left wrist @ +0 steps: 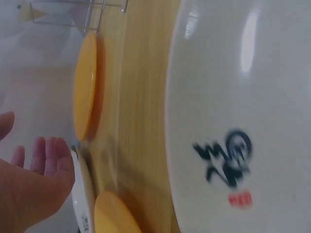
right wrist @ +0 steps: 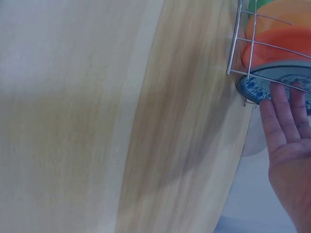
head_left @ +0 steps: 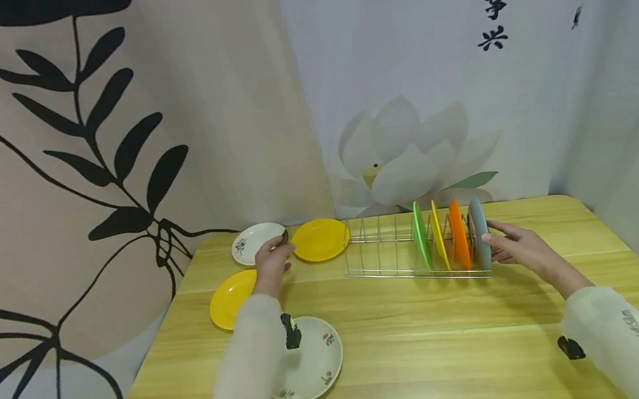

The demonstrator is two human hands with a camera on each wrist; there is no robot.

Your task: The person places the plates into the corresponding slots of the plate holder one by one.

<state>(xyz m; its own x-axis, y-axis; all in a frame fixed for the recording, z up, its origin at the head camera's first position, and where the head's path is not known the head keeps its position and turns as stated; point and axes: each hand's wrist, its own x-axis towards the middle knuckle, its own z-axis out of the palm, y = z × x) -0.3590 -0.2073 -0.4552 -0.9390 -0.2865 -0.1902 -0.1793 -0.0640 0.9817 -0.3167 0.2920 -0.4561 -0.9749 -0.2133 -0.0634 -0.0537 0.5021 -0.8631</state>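
Observation:
My left hand (head_left: 270, 265) is over the near right side of a small white plate (head_left: 246, 242) at the table's back left. In the left wrist view its fingers (left wrist: 51, 153) are loosely bent, with the white plate's edge (left wrist: 83, 194) just beyond them. My right hand (head_left: 524, 252) is at the right end of a wire dish rack (head_left: 379, 267). Its fairly straight fingers (right wrist: 282, 114) touch the outer face of a blue-patterned plate (right wrist: 251, 91), the rightmost in the rack. Orange (head_left: 459, 235), yellow (head_left: 439, 235) and green (head_left: 420, 235) plates stand upright beside it.
One yellow plate (head_left: 320, 240) lies left of the rack, another (head_left: 228, 301) beside my left forearm. Nearer, a larger white plate (head_left: 316, 364) with small printed motifs lies partly under the left sleeve. A printed curtain (head_left: 238, 100) hangs behind the wooden table (head_left: 438, 364).

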